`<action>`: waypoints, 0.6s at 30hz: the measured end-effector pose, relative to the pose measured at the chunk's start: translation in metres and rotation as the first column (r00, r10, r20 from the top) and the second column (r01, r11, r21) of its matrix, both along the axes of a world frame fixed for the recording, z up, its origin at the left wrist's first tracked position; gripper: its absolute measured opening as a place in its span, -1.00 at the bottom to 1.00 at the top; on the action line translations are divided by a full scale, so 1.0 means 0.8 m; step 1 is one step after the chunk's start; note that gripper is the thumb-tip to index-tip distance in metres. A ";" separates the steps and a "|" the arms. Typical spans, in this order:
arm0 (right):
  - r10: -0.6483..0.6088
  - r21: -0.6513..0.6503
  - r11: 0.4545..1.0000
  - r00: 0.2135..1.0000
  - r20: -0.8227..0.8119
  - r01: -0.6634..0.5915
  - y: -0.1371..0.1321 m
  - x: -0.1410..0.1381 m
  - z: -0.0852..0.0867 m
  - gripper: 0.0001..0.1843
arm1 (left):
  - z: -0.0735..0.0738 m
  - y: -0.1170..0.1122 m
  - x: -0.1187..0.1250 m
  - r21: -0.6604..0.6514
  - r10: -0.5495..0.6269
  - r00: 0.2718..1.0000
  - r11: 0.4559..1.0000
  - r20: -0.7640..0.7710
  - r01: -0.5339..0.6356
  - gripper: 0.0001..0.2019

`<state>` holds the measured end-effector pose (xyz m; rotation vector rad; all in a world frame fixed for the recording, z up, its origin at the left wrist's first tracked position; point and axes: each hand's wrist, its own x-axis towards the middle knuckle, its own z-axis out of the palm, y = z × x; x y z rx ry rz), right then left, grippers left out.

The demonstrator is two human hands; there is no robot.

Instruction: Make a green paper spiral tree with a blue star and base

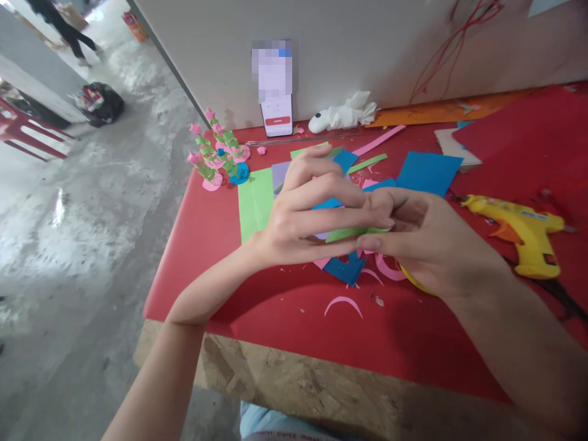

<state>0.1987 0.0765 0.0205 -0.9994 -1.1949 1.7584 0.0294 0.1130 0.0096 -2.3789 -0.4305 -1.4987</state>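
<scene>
My left hand (312, 205) and my right hand (418, 236) meet above the red-covered table, their fingertips closed together. A narrow light-green paper strip (349, 233) shows between the fingers of both hands; fingers hide much of it. Beneath them lies a pile of coloured paper, with a blue sheet (428, 173), a green sheet (256, 205) and pink scraps such as a curved piece (343, 300). Small paper plants (215, 156) with pink star tops, green spiral stems and round bases stand at the left.
A phone (278, 119) leans on the wall behind the table. Near it lie a white figure wrapped in plastic (342, 115) and a small pink star (261, 150). A yellow glue gun (523, 229) rests at the right. The table's left edge borders a concrete floor.
</scene>
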 end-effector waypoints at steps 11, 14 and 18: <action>-0.017 0.193 0.981 1.000 0.012 0.014 0.000 0.006 0.002 -0.86 | -0.009 0.003 -0.005 -0.189 -0.029 0.999 0.982 -0.028 0.023 -0.76; -0.041 0.109 0.993 0.999 -0.017 0.043 0.000 0.002 0.000 -0.72 | -0.010 0.001 -0.002 -0.177 -0.099 0.995 0.979 0.008 0.099 -0.83; -0.038 0.050 0.998 0.999 -0.034 0.039 0.000 0.000 -0.002 -0.66 | -0.010 0.001 0.003 -0.060 -0.121 0.990 0.990 0.075 0.125 -0.82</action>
